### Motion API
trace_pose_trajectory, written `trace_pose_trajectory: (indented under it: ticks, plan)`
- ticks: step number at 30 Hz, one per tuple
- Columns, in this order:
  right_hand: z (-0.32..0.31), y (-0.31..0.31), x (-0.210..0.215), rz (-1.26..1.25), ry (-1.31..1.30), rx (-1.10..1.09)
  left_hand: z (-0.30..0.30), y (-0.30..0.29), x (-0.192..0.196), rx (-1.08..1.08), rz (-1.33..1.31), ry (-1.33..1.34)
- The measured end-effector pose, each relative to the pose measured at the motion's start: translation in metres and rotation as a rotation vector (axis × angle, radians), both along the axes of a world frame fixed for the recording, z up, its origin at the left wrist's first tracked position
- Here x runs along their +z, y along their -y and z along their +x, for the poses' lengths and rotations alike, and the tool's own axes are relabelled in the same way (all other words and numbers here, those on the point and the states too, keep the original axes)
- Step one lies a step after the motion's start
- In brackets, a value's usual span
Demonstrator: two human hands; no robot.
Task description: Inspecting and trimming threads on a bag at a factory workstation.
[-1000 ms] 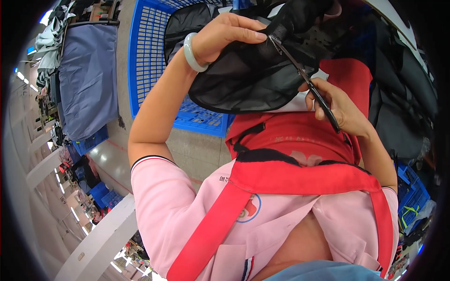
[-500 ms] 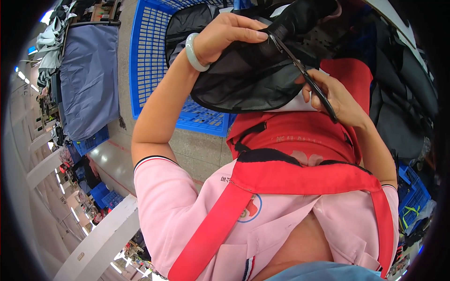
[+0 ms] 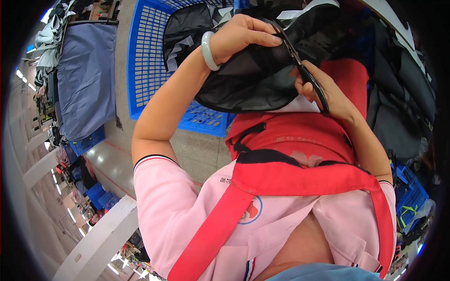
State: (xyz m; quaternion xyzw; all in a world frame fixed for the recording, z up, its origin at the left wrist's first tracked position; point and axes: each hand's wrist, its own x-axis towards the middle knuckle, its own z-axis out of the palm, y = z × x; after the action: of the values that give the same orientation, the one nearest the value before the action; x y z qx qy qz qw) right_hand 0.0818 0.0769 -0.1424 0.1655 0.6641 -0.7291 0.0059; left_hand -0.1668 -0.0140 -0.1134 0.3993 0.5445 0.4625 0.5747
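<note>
The black fabric piece (image 3: 253,79) sits right up in front of the person, held above the lap, a dark mesh-like panel with a curved lower edge sagging toward the red apron (image 3: 300,150). The left hand (image 3: 243,35) is on top of it, fingers folded over the upper edge and pinching the cloth, a pale bangle (image 3: 207,50) round the wrist. Over on the other side, the right hand (image 3: 323,89) is closed around a pair of scissors (image 3: 302,70), black handles buried in the grip, blades angled up and left so the tips meet the fabric just beside the left fingertips. So the cloth lies between the two hands, under the left, against the scissor blades on the right. A white scrap (image 3: 295,105) peeks out beneath the fabric's lower edge. Beyond the hands stands a blue plastic crate (image 3: 150,61) on the floor, more dark cloth piled inside. Far left, a blue-grey bag (image 3: 86,79).
</note>
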Motion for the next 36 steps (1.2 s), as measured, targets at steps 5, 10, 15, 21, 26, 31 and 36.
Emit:
trace_pose_trajectory:
  ticks: [5,10,15,21,26,31,36]
  plan:
    - [0.015,-0.002,0.003,-0.068,0.082,0.004,0.009,-0.004,-0.01,-0.062,-0.088,-0.003]
    - [0.025,0.001,-0.001,-0.086,0.124,0.012,0.016,-0.004,-0.017,-0.096,-0.07,-0.013]
    - [0.027,0.005,-0.002,-0.188,0.139,-0.056,0.017,0.0,-0.017,-0.076,-0.109,0.044]
    - [0.03,0.002,-0.006,-0.273,0.15,-0.073,0.019,-0.003,-0.015,-0.12,-0.099,0.011]
    - [0.03,-0.005,0.004,-0.296,0.158,-0.106,0.02,-0.012,-0.005,-0.163,-0.029,-0.021]
    - [0.016,-0.101,0.042,0.838,-0.065,-0.451,0.013,-0.008,0.009,-0.119,0.051,-0.349]
    - [0.022,-0.26,0.045,1.438,0.304,-0.652,0.029,-0.034,0.046,0.034,0.004,0.087]
